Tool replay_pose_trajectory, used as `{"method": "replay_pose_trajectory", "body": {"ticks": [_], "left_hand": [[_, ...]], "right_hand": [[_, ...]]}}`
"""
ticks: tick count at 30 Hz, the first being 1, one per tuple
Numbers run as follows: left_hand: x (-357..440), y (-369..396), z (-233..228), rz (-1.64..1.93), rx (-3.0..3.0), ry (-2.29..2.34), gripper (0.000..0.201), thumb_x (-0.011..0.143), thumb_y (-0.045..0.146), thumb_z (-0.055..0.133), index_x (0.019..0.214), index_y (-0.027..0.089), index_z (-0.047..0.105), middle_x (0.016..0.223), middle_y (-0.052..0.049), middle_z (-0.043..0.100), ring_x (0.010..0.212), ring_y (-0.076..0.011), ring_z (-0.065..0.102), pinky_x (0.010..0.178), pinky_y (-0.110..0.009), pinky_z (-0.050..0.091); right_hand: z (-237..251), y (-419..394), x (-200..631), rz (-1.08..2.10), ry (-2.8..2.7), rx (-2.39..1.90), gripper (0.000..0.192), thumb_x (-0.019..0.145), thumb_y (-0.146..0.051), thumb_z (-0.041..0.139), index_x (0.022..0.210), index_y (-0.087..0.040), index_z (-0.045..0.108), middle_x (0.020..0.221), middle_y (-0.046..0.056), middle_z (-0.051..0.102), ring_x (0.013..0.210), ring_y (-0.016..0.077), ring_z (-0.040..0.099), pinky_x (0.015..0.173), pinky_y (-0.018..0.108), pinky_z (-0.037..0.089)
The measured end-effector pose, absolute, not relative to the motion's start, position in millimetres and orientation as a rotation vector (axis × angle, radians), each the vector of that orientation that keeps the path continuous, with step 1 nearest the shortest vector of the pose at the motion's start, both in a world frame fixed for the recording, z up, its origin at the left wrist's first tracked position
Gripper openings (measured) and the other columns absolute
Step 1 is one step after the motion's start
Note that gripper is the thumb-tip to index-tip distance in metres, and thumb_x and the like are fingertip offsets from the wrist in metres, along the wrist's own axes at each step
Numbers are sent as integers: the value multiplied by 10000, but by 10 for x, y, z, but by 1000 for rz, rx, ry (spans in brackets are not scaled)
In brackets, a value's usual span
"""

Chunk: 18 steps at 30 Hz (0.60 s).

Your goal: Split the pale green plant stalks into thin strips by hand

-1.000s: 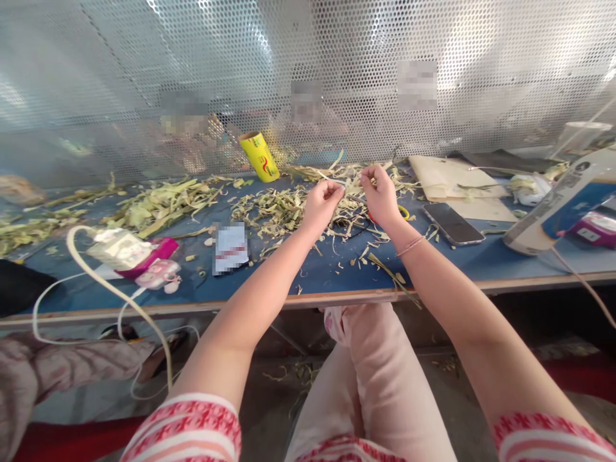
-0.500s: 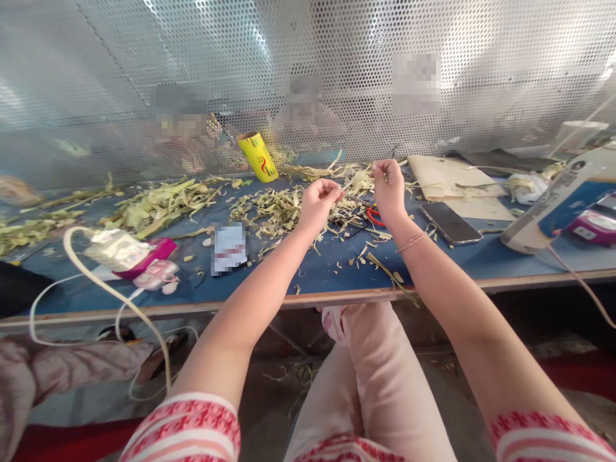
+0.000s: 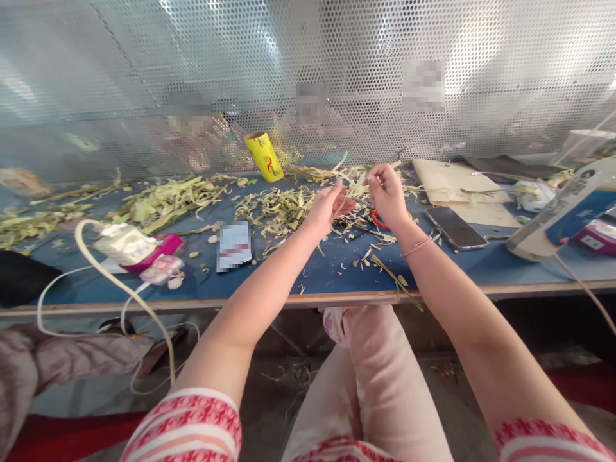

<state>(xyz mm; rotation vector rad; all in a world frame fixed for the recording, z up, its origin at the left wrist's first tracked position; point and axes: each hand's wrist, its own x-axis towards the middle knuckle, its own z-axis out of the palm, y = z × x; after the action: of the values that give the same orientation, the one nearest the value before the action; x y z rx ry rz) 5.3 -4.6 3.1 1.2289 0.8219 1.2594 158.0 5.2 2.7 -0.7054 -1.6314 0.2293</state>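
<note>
Left hand (image 3: 333, 203): fingers spread, nothing visibly held. Right hand (image 3: 386, 191): curled, hold unclear to me. Dry strips (image 3: 283, 208): heaped on counter (image 3: 337, 276), near both. Step, I judge: strip-handling; next calls for fine pinching.

On the blue table (image 3: 337, 279), the left hand (image 3: 330, 204) is above a pile of pale plant strips (image 3: 283, 208), its fingers a little apart. The right hand (image 3: 386, 192) is beside it, fingers bent together; their content is unclear. A dark phone (image 3: 456, 228) lies near the right wrist. A yellow tube (image 3: 264, 157) stands tilted behind the pile.
</note>
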Motion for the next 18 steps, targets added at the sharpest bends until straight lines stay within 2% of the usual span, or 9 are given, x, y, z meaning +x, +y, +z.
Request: {"method": "replay_pose_trajectory", "body": {"ticks": [3, 8, 11, 15, 18], "left_hand": [[43, -24, 4, 1341, 1263, 872, 487, 789, 665, 520, 929, 199, 545, 551, 0, 609, 542, -134, 620, 558, -267, 478], [48, -102, 3, 1539, 1514, 922, 419, 766, 573, 628, 981, 232, 514, 498, 65, 542, 487, -94, 558, 560, -239, 451], [81, -145, 13, 1428, 1548, 854, 379, 808, 577, 570, 929, 219, 551, 520, 46, 564, 488, -92, 560, 557, -241, 459], [109, -166, 47, 1281, 1358, 783, 426, 860, 603, 459, 935, 205, 592, 569, 13, 605, 541, -111, 611, 587, -261, 496], [95, -180, 88, 1166, 1255, 786, 394, 867, 573, 475, 921, 203, 599, 578, 11, 617, 540, -110, 618, 577, -259, 502]], "right_hand": [[12, 49, 1577, 287, -1651, -688, 241, 926, -462, 410, 858, -234, 446, 791, 16, 492, 730, 127, 505, 641, 282, 459], [18, 29, 1581, 340, -1645, -691, 190, 912, -406, 461, 849, -227, 465, 804, 22, 531, 748, 131, 526, 653, 287, 465], [25, 11, 1578, 333, -1671, -684, 152, 901, -356, 475, 831, -221, 476, 792, 18, 531, 756, 132, 529, 666, 288, 466], [17, -3, 1566, 281, -1743, -698, 102, 885, -298, 482, 835, -213, 504, 786, 11, 536, 765, 131, 528, 704, 298, 470], [3, 3, 1560, 265, -1758, -705, 81, 878, -283, 485, 863, -215, 526, 814, 13, 560, 768, 132, 533, 699, 295, 470]]}}
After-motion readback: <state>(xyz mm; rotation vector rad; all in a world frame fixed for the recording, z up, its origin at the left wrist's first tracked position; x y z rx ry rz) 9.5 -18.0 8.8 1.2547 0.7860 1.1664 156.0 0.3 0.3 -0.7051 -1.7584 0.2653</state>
